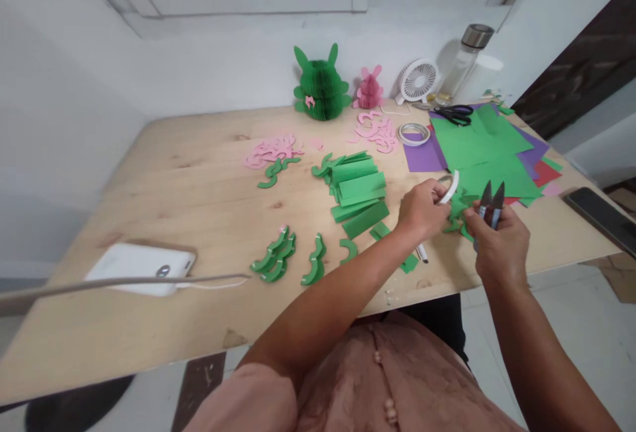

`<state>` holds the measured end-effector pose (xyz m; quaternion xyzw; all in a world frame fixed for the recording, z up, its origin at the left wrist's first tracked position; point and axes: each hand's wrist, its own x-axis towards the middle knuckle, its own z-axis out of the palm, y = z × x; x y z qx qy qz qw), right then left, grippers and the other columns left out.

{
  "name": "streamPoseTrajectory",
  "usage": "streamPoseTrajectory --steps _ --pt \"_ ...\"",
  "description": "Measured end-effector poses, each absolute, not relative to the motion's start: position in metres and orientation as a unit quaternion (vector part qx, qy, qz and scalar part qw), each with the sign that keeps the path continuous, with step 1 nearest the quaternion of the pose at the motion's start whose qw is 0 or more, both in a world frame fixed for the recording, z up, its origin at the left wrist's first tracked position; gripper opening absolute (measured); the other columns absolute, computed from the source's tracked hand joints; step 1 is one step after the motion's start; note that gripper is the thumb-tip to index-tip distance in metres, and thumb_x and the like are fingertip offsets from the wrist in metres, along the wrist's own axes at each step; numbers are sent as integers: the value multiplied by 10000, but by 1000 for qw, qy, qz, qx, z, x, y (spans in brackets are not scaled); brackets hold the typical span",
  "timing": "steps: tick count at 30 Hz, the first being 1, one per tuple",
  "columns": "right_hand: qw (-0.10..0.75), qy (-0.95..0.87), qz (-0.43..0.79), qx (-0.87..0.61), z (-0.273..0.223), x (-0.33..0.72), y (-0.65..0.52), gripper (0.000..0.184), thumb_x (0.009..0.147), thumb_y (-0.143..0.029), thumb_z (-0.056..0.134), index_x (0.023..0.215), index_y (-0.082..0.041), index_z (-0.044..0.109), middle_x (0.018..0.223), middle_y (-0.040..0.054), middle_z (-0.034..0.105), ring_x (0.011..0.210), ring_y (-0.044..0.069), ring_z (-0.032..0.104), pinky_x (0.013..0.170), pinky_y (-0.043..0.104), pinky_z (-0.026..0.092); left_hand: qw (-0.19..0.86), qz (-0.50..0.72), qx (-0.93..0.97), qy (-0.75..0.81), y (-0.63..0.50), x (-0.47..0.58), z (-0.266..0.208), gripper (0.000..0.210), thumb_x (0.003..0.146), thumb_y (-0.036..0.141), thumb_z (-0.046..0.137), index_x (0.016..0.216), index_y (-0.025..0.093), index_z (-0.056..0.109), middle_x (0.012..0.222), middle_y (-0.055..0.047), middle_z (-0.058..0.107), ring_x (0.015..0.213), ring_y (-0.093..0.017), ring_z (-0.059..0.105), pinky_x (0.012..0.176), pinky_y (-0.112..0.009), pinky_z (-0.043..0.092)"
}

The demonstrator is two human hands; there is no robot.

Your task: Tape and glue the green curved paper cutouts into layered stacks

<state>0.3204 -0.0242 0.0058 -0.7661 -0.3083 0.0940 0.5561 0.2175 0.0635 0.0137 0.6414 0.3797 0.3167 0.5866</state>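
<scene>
My left hand (421, 212) pinches a narrow roll of white tape (452, 188) above the right part of the table. To its right, my right hand (503, 241) is closed around a pair of thread snips (491, 204), whose two dark blades point up and stand apart. Green paper scraps (458, 208) lie between and under the two hands. Left of my left hand is a pile of green paper strips (362, 187). Curved green paper pieces (275, 256) lie stacked nearer the front edge, and a single green arc (348, 248) is partly covered by my left forearm.
Along the wall stand a green paper figure (322, 91), a pink one (369, 89), a small fan (419, 81) and a bottle (462, 64). Black-handled scissors (454, 114) rest on coloured sheets (481, 154). A phone (603, 216) lies right, a white device (142, 268) left.
</scene>
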Motion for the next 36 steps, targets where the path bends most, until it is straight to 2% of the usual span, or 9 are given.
streamPoseTrajectory --steps 4,9,15,20,23,28,33,36 --pt "445 -356 45 -821 9 333 -27 230 649 -347 662 796 -170 663 602 -7 568 541 143 489 538 285 388 634 366 585 348 61 203 16 145 678 81 633 729 182 542 679 18 641 633 -125 605 648 -246 462" --pt "395 -376 45 -837 9 342 -31 182 666 -300 624 793 -188 689 585 -2 572 538 160 475 581 308 356 717 380 482 329 48 181 27 188 658 59 653 723 175 520 655 24 636 630 -117 619 663 -253 486" --pt "450 -370 88 -808 15 331 -40 282 810 -397 537 933 -174 657 691 21 617 557 140 472 533 271 364 771 349 415 335 25 156 35 171 659 95 661 757 170 544 638 17 640 596 -116 618 614 -240 484" --pt "481 -400 291 -724 32 302 -51 341 819 -490 585 923 -174 659 651 -7 552 475 85 355 428 228 267 806 338 372 311 7 134 39 196 668 197 720 789 157 571 651 0 651 577 -106 598 635 -246 470" --pt "486 -401 347 -695 38 290 -52 337 834 -491 576 938 -180 657 598 -29 502 462 72 323 420 216 244 811 354 353 303 0 124 41 259 683 308 752 803 151 585 654 -14 661 591 -111 597 658 -252 464" --pt "558 -320 388 -660 40 282 -41 317 710 -425 732 881 -165 672 510 -79 348 446 50 286 411 191 189 797 368 368 307 -7 113 43 255 740 374 709 805 161 586 639 -10 647 611 -125 598 697 -273 482" --pt "564 -293 432 -640 46 273 -31 371 623 -377 802 903 -158 696 517 -81 361 447 36 297 409 178 177 777 347 429 304 -13 106 41 182 761 319 671 796 173 567 658 -4 637 634 -130 599 681 -262 459" --pt "554 -285 441 -646 51 268 -27 364 581 -391 822 827 -153 697 506 -83 353 433 27 277 401 176 156 758 344 465 302 -16 104 39 112 779 263 628 792 175 561 671 5 620 648 -123 592 678 -251 437"
